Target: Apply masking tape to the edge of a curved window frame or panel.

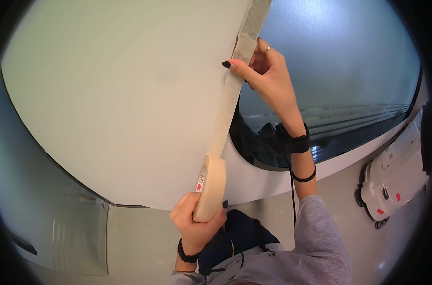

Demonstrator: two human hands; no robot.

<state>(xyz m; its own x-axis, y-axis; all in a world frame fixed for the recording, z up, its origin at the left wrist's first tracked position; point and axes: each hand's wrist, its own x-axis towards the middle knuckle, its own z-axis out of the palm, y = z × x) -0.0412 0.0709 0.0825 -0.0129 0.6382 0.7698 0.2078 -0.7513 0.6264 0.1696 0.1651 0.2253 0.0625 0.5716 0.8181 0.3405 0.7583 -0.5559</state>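
A roll of cream masking tape (213, 190) is in my left hand (194, 225), its fingers and thumb closed round the roll's lower end. From the roll, an unrolled tape strip (227, 111) runs up and away to my right hand (275, 83). My right thumb lies on the strip's near face while the other fingers are curled behind it, partly hidden. Beyond that hand, a taped edge (255, 21) continues to the top of the view, between a smooth white panel (130, 95) and dark glossy glass (339, 61).
At the right, a white machine (391, 175) with a dark brush and red marks stands on the pale floor (140, 237). A glass door or panel (78, 237) with a dark handle is at the lower left. A black cable (293, 190) hangs from my right wrist.
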